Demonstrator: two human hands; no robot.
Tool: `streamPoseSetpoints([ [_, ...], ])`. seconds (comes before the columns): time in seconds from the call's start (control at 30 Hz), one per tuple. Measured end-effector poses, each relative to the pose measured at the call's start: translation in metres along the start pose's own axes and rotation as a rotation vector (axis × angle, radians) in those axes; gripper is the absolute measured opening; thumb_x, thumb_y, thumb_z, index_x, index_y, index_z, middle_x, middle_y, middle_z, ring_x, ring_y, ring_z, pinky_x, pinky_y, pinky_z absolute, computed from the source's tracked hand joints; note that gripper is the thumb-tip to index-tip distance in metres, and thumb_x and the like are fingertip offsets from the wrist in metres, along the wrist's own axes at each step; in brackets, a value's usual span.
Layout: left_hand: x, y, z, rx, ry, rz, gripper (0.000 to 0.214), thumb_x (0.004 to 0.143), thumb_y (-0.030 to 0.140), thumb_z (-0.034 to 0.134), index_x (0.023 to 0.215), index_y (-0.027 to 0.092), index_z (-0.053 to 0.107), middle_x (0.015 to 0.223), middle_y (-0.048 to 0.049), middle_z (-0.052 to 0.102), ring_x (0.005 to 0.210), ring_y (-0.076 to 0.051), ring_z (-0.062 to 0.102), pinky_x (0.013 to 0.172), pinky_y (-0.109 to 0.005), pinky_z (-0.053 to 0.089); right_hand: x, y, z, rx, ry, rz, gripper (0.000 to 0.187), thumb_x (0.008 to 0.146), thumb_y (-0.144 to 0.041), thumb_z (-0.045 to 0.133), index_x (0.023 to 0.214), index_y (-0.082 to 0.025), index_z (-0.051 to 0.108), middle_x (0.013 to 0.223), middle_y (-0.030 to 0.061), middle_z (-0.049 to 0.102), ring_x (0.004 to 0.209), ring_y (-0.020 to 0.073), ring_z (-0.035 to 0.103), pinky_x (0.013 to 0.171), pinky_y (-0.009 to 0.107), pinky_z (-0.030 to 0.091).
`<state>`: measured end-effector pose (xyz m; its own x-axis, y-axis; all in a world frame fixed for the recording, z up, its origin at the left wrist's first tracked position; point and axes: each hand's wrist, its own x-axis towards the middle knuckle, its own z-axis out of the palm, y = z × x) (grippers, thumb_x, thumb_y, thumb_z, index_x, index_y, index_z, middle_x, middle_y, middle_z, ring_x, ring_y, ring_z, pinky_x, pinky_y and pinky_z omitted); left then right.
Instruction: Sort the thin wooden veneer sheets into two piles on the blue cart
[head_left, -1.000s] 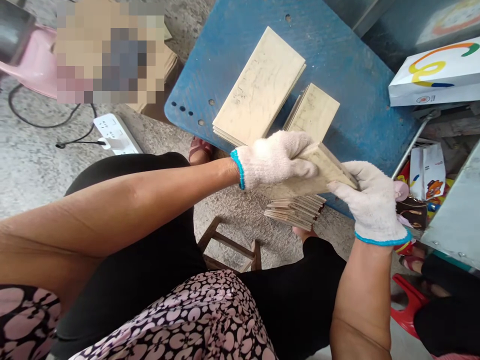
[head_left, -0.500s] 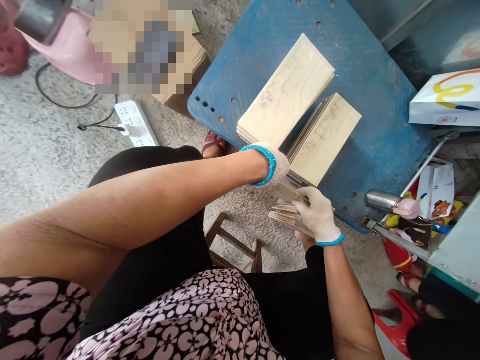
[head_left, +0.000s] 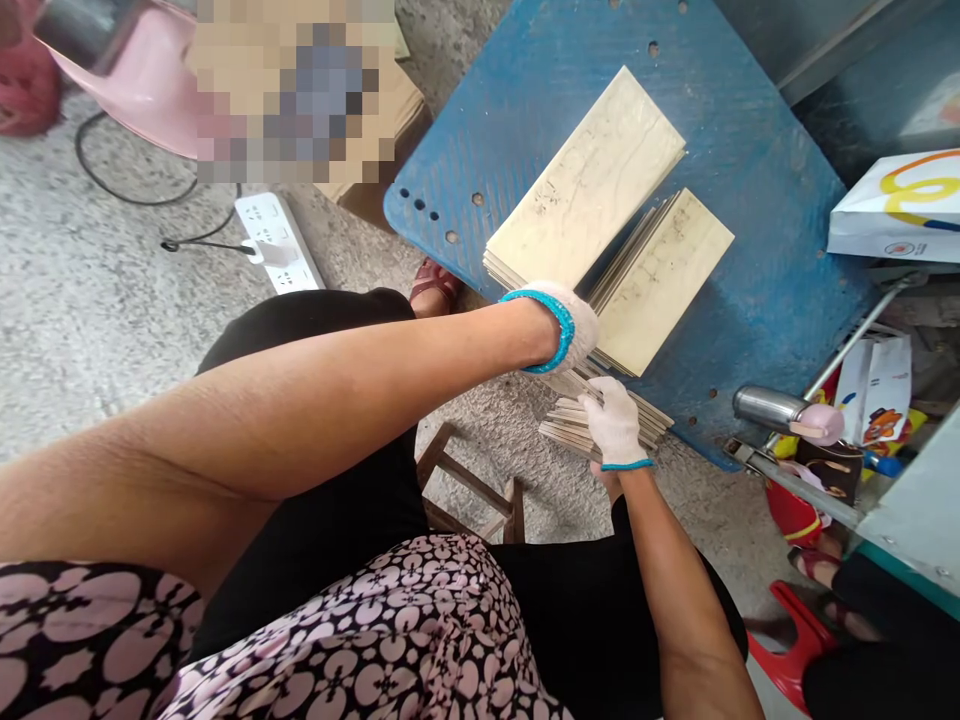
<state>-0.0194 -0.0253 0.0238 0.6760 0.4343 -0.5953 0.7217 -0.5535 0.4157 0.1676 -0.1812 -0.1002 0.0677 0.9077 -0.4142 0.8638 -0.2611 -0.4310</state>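
My left hand (head_left: 579,325), in a white knit glove with a blue cuff, is over the near edge of the blue table; its fingers are hidden behind the wrist. My right hand (head_left: 615,418), gloved alike, has its fingers closed on the edge of thin wooden boards (head_left: 564,384) just below the left hand. Beneath the right hand a fanned stack of thin boards (head_left: 566,425) sticks out on both sides. Close by on the table are a larger board stack (head_left: 589,175) and a narrower stack (head_left: 667,285), partly leaning at its left side.
The blue table (head_left: 757,150) has a rounded left corner. A steel flask (head_left: 772,405) and a white paper bag (head_left: 870,235) are at the right. A wooden stool (head_left: 469,490) stands below, a power strip (head_left: 277,240) lies on the floor, and another person's legs show lower right.
My right hand has shifted left along the fanned boards, uncovering their right ends. My left hand has moved slightly right in view, as has the table with its stacks.
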Motion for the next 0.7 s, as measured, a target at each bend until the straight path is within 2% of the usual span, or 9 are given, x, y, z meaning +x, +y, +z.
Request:
streamPoseSetpoints([
  [0.13, 0.001, 0.000, 0.000, -0.004, -0.072, -0.015, 0.039, 0.074, 0.017, 0.068, 0.111, 0.021, 0.077, 0.099, -0.0131, 0.075, 0.102, -0.030, 0.065, 0.090, -0.037, 0.049, -0.001, -0.003, 0.005, -0.008, -0.030, 0.017, 0.022, 0.083, -0.025, 0.054, 0.102, -0.017, 0.064, 0.104, 0.0101, 0.068, 0.103, 0.0243, 0.061, 0.092, 0.036, 0.046],
  [0.27, 0.002, 0.001, 0.000, -0.101, -0.079, -0.040, 0.041, 0.072, 0.016, 0.069, 0.112, 0.022, 0.076, 0.102, -0.0145, 0.075, 0.106, -0.032, 0.064, 0.092, -0.040, 0.048, -0.004, -0.011, 0.009, -0.089, -0.122, 0.038, 0.027, 0.091, -0.024, 0.047, 0.113, -0.016, 0.062, 0.115, 0.0124, 0.064, 0.111, 0.0231, 0.057, 0.094, 0.033, 0.044],
  [0.47, 0.009, 0.002, 0.005, -0.134, -0.084, -0.069, 0.042, 0.072, 0.016, 0.070, 0.113, 0.022, 0.076, 0.103, -0.0149, 0.074, 0.108, -0.034, 0.063, 0.093, -0.042, 0.047, -0.003, -0.028, 0.004, -0.278, -0.227, 0.110, 0.029, 0.098, -0.028, 0.043, 0.121, -0.021, 0.059, 0.124, 0.0111, 0.059, 0.109, 0.0224, 0.059, 0.086, 0.031, 0.047],
  [0.7, 0.018, 0.003, 0.011, -0.125, -0.110, -0.078, 0.042, 0.071, 0.015, 0.071, 0.112, 0.021, 0.076, 0.102, -0.0146, 0.074, 0.107, -0.033, 0.063, 0.093, -0.041, 0.047, 0.003, -0.048, -0.010, -0.543, -0.344, 0.136, 0.025, 0.099, -0.032, 0.043, 0.115, -0.022, 0.058, 0.116, 0.0121, 0.063, 0.094, 0.0244, 0.067, 0.071, 0.032, 0.048],
])
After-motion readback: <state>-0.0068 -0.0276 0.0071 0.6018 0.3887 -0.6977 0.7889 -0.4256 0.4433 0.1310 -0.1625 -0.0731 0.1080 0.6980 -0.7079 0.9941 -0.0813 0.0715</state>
